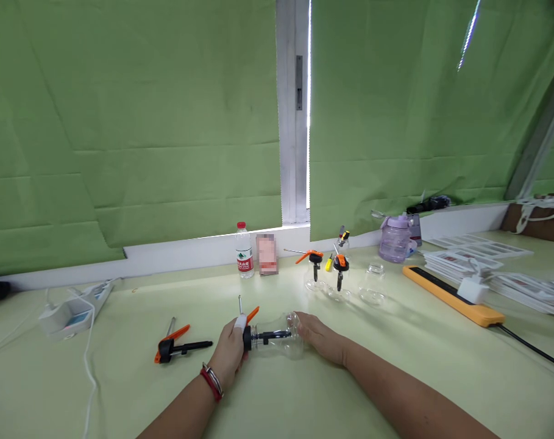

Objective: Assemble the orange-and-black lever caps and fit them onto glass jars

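Near the front of the table, my left hand (231, 347) is closed around the black collar of a spray head (247, 337) with an orange lever and a thin metal nozzle. Its black tube runs inside a clear plastic bottle (281, 347) lying on its side. My right hand (320, 335) grips the bottle's base at the other end. Whether the collar's thread is engaged cannot be seen. To the left lies a second spray head (169, 350), loose on the table. Two clear bottles with orange-and-black spray heads (316, 259) (340, 265) stand farther back.
Behind them stand a red-capped water bottle (244, 256), a pink card (267, 255) and a clear bottle (372, 286). At right are a purple jug (394, 241), an orange power strip (454, 296) and paper stacks (532, 289). A white power strip (75, 311) with cables lies left.
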Motion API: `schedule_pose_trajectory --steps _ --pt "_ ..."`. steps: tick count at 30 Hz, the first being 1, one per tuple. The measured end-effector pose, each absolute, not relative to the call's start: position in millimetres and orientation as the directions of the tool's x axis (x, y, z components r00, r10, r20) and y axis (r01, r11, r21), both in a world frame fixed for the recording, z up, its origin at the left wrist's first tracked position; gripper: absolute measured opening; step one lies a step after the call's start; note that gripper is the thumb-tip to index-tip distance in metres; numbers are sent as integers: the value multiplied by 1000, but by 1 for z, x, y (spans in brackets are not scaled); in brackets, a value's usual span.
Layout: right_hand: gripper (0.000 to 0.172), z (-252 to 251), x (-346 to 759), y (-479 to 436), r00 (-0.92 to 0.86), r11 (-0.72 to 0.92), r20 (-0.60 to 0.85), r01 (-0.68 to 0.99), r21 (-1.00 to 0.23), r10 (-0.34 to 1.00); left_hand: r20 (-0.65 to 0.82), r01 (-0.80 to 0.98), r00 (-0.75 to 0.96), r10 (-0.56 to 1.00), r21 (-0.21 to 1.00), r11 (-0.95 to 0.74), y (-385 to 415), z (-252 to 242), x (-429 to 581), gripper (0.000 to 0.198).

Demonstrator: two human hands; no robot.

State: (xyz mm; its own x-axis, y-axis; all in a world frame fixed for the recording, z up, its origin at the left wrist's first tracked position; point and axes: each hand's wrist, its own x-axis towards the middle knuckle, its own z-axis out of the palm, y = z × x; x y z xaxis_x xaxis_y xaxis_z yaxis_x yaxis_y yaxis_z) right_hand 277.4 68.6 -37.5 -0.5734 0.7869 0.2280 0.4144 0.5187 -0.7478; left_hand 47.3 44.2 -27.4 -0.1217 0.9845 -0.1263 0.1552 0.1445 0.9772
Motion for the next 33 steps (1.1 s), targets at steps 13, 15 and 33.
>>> schedule_pose_trajectory --steps 13,15,33 --pt "84 -39 279 69 -563 348 173 218 -912 808 -142 139 -122 982 977 159 46 -30 46 43" --pt "79 -39 279 69 -575 341 172 199 -919 800 -144 145 -118 983 976 160 46 -28 46 42" --pt "72 -49 280 74 -530 255 171 89 -963 831 -161 172 -113 980 969 179 46 -26 46 41"
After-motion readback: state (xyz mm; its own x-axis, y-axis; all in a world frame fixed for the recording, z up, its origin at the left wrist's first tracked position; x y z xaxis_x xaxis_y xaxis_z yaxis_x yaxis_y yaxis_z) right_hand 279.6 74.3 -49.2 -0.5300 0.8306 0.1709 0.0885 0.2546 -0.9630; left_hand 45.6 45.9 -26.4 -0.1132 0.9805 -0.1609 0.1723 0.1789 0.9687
